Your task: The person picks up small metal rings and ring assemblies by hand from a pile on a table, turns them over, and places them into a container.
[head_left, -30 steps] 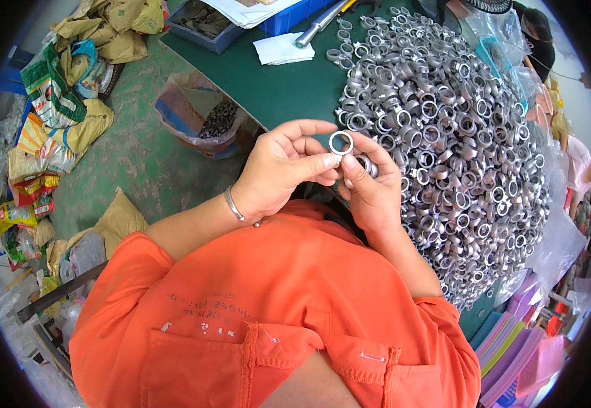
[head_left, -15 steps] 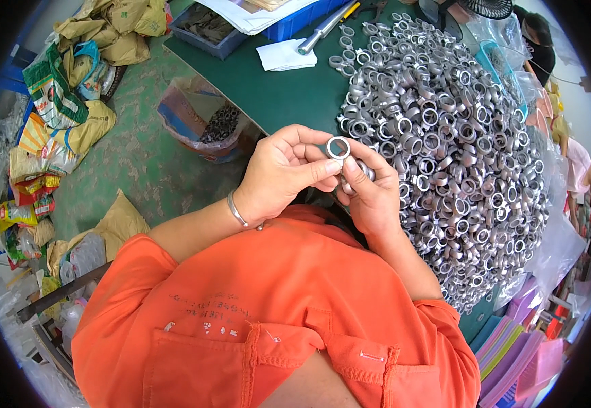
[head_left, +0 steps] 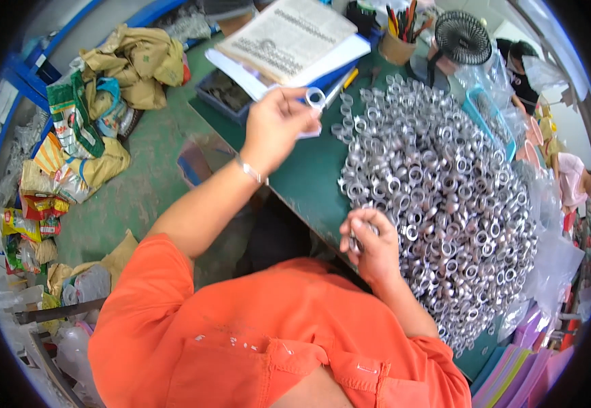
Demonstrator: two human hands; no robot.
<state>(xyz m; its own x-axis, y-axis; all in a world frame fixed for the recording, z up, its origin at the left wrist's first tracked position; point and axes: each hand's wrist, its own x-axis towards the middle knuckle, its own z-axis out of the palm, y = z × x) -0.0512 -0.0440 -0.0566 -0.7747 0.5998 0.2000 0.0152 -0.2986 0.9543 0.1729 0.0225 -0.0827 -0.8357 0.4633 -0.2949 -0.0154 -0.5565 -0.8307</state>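
Note:
My left hand [head_left: 273,129] is stretched out over the far left part of the green table [head_left: 295,163], a single metal ring [head_left: 315,107] pinched upright at its fingertips. Closer to my body, my right hand [head_left: 375,246] curls around at least one more metal ring [head_left: 355,243]; the fingers hide how many it holds. A broad pile of similar grey metal rings [head_left: 445,211] covers the table just right of that hand.
At the table's far left, papers [head_left: 288,37] lie over a blue tray [head_left: 222,95]. A pen cup [head_left: 396,51], black fan [head_left: 463,37] and light blue basket [head_left: 489,122] stand farther back. Bags [head_left: 132,64] lie along the left; another person [head_left: 523,75] is at far right.
My hands have come apart. The left has carried one ring away toward the papers; the right has drawn back nearer my body, still closed. The view has tilted, showing more of the far table.

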